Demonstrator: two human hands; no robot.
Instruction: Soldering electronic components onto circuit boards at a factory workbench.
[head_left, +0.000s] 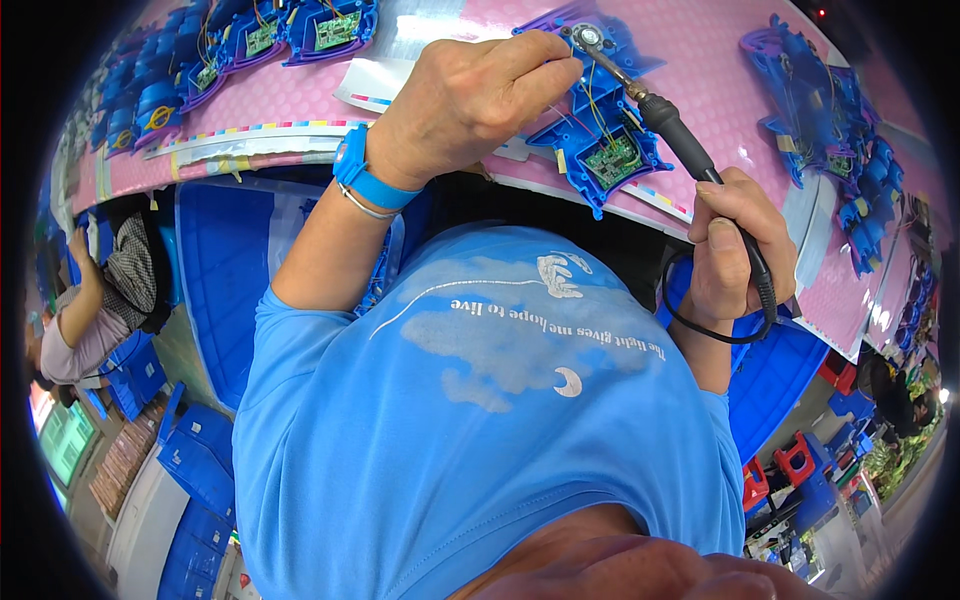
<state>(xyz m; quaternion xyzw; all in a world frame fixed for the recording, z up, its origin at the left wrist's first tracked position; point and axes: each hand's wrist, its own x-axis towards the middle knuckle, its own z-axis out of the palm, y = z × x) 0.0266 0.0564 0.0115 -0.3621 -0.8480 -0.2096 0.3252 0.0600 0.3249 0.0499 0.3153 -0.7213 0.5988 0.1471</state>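
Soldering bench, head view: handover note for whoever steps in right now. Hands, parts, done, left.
Left hand: fingers pinched at the top of the open blue plastic shell; what they pinch is too small to tell. Blue wrist strap on that arm.
Right hand: gripping the soldering iron, tip at the round metal part at the shell's top end.
Shell lies on the pink work surface, green circuit board and thin wires exposed.
Done: cannot tell from this view.
Left: more open blue shells with boards sit at top left and a pile at right; their state is unclear.
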